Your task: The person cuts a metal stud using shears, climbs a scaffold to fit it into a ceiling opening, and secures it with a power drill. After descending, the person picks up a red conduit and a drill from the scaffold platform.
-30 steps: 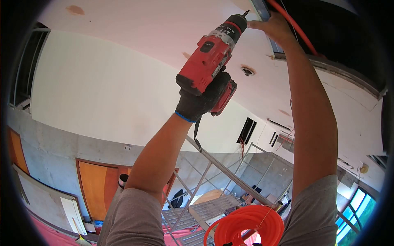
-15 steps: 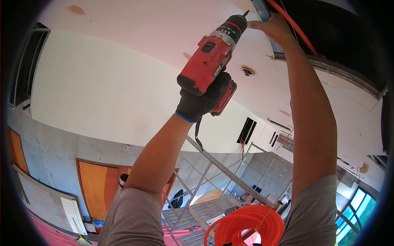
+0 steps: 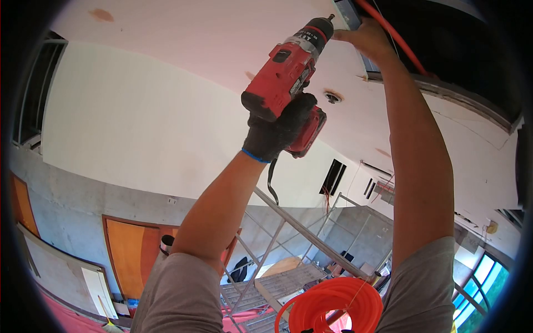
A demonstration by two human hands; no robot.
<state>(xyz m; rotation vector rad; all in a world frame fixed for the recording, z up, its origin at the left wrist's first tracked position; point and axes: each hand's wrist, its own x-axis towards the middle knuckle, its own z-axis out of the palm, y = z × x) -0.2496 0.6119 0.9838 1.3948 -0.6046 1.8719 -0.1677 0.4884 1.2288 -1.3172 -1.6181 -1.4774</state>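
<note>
My left hand (image 3: 277,130), in a black glove with a blue cuff, is wrapped around the handle of a red cordless drill (image 3: 280,77). The drill points up and to the right, and its short bit (image 3: 331,18) appears close to the ceiling board by the opening's edge. My bare right hand (image 3: 371,43) reaches up to that edge and grips a grey metal channel (image 3: 347,14). Its thumb stretches left toward the drill's chuck, while the other fingers are partly hidden behind the channel. A black strap (image 3: 272,183) dangles below the drill.
A red-orange conduit (image 3: 408,50) runs through the dark ceiling opening (image 3: 472,61). Below are a coil of orange tubing (image 3: 311,302), scaffold rails (image 3: 311,236) and scaffold planks (image 3: 294,272). A round ceiling fitting (image 3: 332,97) sits near the drill. Wooden doors (image 3: 125,250) stand lower left.
The drill has turned slightly and its rear has shifted a little right, with the battery showing more. My right hand and the channel appear slightly further left in view.
</note>
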